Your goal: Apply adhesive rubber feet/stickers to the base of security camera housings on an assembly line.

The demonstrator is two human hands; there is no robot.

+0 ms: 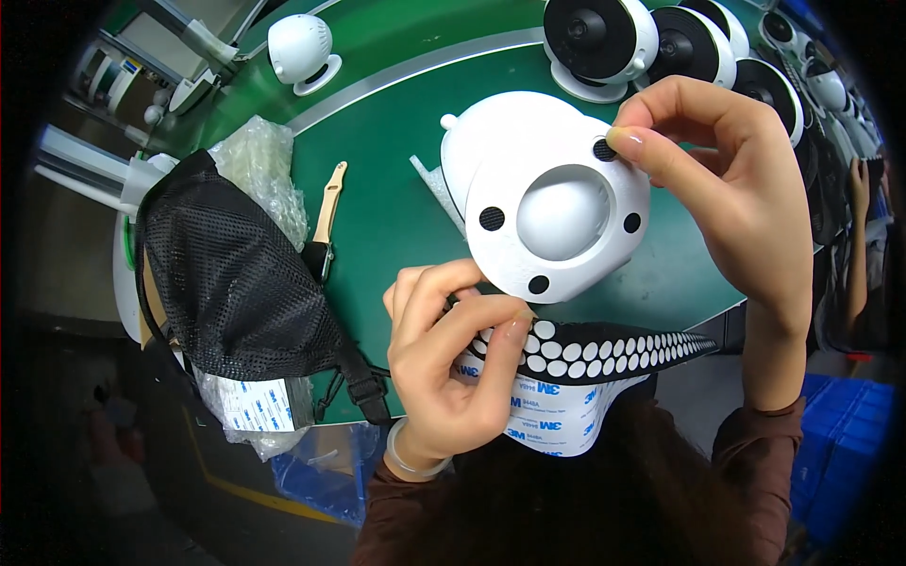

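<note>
A white rounded device [514, 118] lies tipped on the table, its ring-shaped base [500, 255] facing me. Several black round pads [492, 219] sit around that ring. At the upper right of the ring, my right hand [731, 179] is closed, thumb and forefinger pinching at a black round pad [603, 149] against the base. Just below the device, my left hand [453, 368] grips a strip of round stickers [604, 351], black with rows of white dots. Its printed backing [557, 415] curls down beneath. A bracelet [412, 462] circles my left wrist.
Several white devices with black round fronts [595, 38] stand at the far right; another white one [300, 52] is far left. A black mesh bag [241, 274], plastic wrap [264, 170] and a beige strap [330, 203] lie left on the green table [377, 179]. Blue crates [840, 443] stand lower right.
</note>
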